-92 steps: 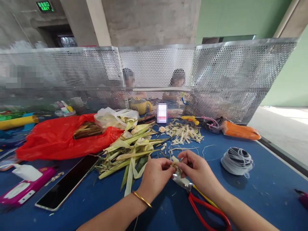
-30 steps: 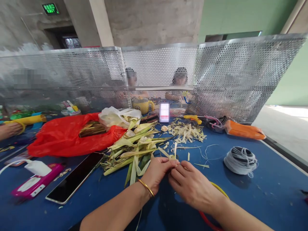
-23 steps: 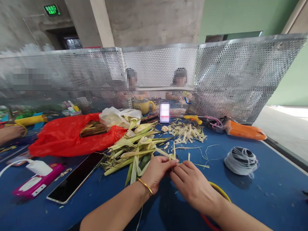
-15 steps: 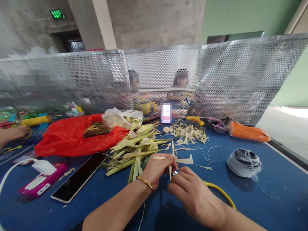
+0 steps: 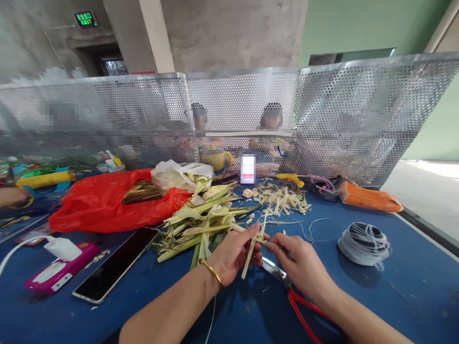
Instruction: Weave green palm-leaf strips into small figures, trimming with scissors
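Note:
My left hand (image 5: pixel 234 253), with a gold bangle on its wrist, is closed around pale palm-leaf strips (image 5: pixel 252 246) crossed over each other above the blue table (image 5: pixel 376 291). My right hand (image 5: pixel 300 262) pinches the right end of the same strips, fingertips meeting the left hand's. Red-handled scissors (image 5: pixel 287 286) lie on the table just under my right hand, blades pointing left. A heap of green and pale leaves (image 5: pixel 201 215) lies just beyond my left hand.
A red plastic bag (image 5: pixel 103 203) and white bag (image 5: pixel 181 174) sit at back left, leaf scraps (image 5: pixel 278 198) behind, a thread coil (image 5: pixel 364 241) at right. A phone (image 5: pixel 113 265) and pink device (image 5: pixel 55 272) lie at left. Two people sit behind the perforated metal screen (image 5: pixel 322 114).
The strips have been turned and pulled open into a cross. My right hand moved up and right off the scissors, whose blades now show. The camera shifted slightly.

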`<move>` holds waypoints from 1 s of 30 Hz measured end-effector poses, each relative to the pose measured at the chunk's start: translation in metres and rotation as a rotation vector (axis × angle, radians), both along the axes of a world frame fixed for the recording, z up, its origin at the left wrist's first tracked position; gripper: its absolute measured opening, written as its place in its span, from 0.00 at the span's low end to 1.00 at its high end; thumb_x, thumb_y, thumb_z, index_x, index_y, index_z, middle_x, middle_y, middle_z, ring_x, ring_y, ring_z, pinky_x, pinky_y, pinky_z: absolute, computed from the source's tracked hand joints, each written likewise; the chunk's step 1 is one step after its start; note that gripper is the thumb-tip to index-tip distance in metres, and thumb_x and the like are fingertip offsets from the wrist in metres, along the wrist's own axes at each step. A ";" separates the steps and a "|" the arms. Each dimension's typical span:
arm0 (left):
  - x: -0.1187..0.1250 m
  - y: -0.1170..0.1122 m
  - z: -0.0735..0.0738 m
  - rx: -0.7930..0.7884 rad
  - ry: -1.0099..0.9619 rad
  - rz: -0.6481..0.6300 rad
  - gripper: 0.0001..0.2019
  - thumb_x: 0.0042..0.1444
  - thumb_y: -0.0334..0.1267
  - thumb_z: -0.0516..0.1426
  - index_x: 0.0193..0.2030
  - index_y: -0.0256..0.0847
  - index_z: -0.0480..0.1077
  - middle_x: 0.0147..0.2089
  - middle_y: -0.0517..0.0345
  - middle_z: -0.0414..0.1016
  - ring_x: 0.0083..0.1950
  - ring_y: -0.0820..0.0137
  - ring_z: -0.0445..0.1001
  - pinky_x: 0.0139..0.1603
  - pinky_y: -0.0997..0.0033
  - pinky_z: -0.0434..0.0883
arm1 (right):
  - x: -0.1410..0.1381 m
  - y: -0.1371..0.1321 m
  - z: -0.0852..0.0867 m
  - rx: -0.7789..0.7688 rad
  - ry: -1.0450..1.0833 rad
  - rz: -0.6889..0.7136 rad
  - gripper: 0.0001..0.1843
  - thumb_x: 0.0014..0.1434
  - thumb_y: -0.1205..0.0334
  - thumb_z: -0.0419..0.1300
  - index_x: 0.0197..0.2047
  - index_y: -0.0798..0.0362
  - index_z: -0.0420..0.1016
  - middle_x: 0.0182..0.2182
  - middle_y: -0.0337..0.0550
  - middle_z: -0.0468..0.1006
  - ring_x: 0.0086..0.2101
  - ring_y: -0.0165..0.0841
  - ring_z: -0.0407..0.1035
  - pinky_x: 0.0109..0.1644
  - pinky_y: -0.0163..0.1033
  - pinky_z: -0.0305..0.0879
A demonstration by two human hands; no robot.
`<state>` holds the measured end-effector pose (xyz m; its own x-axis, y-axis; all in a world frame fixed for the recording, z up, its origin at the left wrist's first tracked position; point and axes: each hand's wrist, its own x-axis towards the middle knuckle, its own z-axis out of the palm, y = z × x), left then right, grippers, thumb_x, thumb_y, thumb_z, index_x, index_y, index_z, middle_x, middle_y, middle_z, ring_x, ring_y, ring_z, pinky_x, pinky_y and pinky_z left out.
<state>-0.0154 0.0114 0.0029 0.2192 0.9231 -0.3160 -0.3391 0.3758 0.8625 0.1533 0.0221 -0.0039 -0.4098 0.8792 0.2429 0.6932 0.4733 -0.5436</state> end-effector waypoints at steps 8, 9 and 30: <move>-0.001 0.001 -0.002 0.124 0.240 -0.045 0.18 0.42 0.51 0.65 0.28 0.37 0.68 0.19 0.67 0.63 0.19 0.78 0.62 0.17 0.78 0.55 | 0.007 0.001 0.016 -0.168 0.169 0.054 0.17 0.61 0.55 0.52 0.23 0.52 0.68 0.18 0.33 0.65 0.23 0.28 0.58 0.27 0.33 0.51; -0.002 0.002 -0.001 0.130 0.249 -0.049 0.18 0.42 0.50 0.65 0.28 0.37 0.68 0.19 0.67 0.63 0.19 0.79 0.62 0.17 0.78 0.55 | 0.010 0.004 0.017 -0.209 0.198 0.056 0.17 0.60 0.54 0.53 0.23 0.52 0.68 0.17 0.33 0.64 0.22 0.28 0.58 0.26 0.33 0.51; 0.012 -0.012 -0.005 0.196 0.420 -0.262 0.11 0.45 0.43 0.61 0.24 0.35 0.71 0.17 0.69 0.54 0.21 0.80 0.48 0.23 0.73 0.45 | 0.004 0.002 0.010 0.171 0.246 -0.009 0.11 0.57 0.58 0.58 0.43 0.48 0.76 0.40 0.45 0.77 0.42 0.39 0.69 0.46 0.43 0.63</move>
